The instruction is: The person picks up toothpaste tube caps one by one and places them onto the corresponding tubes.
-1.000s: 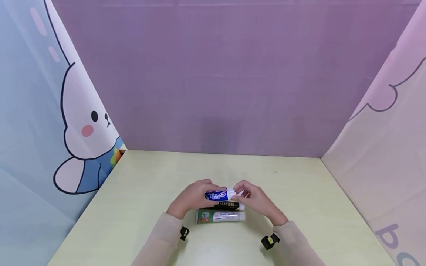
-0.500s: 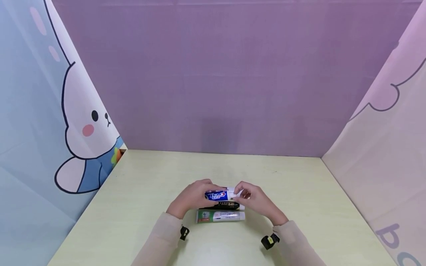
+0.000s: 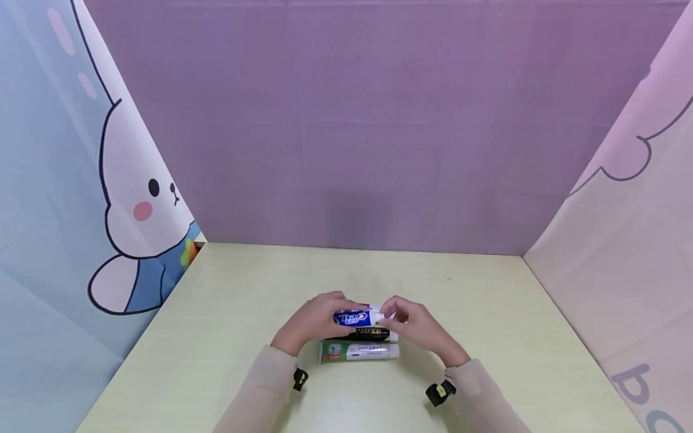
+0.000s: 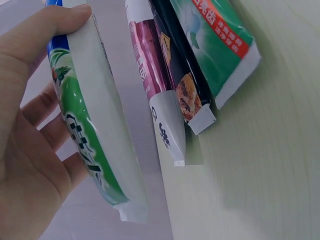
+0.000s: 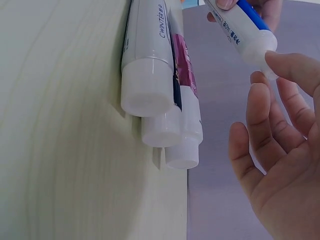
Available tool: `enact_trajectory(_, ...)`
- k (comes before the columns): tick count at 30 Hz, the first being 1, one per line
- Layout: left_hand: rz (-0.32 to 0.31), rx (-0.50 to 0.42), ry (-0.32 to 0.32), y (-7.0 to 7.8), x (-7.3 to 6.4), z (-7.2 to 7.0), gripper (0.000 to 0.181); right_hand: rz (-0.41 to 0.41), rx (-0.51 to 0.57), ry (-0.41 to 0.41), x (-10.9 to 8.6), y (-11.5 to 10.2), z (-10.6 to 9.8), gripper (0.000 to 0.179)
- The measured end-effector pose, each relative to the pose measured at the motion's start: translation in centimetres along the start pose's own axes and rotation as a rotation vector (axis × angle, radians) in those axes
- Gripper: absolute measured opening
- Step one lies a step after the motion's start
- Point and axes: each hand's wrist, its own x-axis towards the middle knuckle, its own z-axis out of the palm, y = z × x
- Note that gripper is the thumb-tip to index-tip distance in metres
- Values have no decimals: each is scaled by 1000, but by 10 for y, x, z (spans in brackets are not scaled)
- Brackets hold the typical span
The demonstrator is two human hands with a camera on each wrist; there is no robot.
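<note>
My left hand (image 3: 314,317) grips a blue, green and white toothpaste tube (image 3: 352,318), thumb on the near side, holding it raised above the other tubes. At the tube's right end, my right hand (image 3: 415,323) pinches the white cap (image 5: 267,67) between thumb and forefinger; its other fingers are loosely bent. Below lie three more toothpaste tubes side by side: a green and white one (image 3: 358,352) closest to me, a black one (image 3: 375,334) behind it, and a pink and white one (image 4: 147,60) farthest back. In the right wrist view their white caps are on.
The tubes lie on a pale wooden table (image 3: 243,282). A purple panel (image 3: 346,120) stands at its back edge. Printed cloths flank it, with a cartoon rabbit (image 3: 141,180) on the left one. Black straps (image 3: 440,393) sit at both wrists.
The right thumb and fingertips have shifted slightly around the cap. The left hand, the held tube and the three lying tubes have stayed in place.
</note>
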Motion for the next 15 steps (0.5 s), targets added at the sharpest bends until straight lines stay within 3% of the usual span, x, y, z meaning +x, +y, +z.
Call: enact_trajectory(15, 7, 16, -2, 0, 0, 1, 47, -14, 15, 7, 0, 2, -1, 7)
